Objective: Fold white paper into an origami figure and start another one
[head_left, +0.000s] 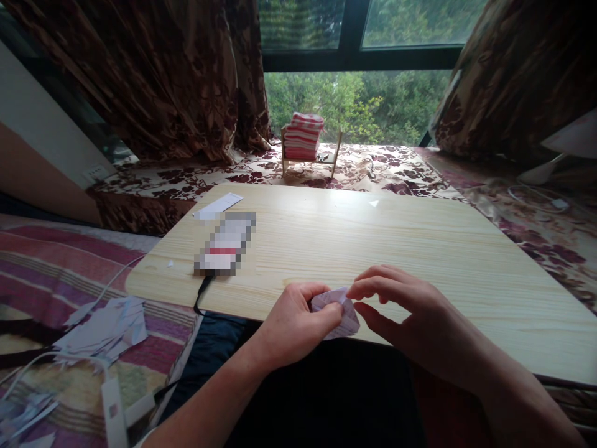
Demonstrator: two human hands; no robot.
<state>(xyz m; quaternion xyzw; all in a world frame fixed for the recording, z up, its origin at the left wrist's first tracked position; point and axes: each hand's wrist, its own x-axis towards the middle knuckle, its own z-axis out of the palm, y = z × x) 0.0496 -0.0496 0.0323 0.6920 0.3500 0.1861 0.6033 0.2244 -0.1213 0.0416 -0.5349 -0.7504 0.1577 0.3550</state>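
Left of the table (420, 249), paper scraps (105, 333) lie on a striped blanket (56, 261). On the table's left part sit a white strip (218, 206) and a red-and-white pack (226, 244) whose print is blurred beyond reading, with a black cable (203, 292) leaving it over the near edge. At the table's near edge the left hand (291, 326) is closed around a small folded paper (336, 311), any writing too small to tell, and the right hand (420, 317) pinches its right side between thumb and fingertips.
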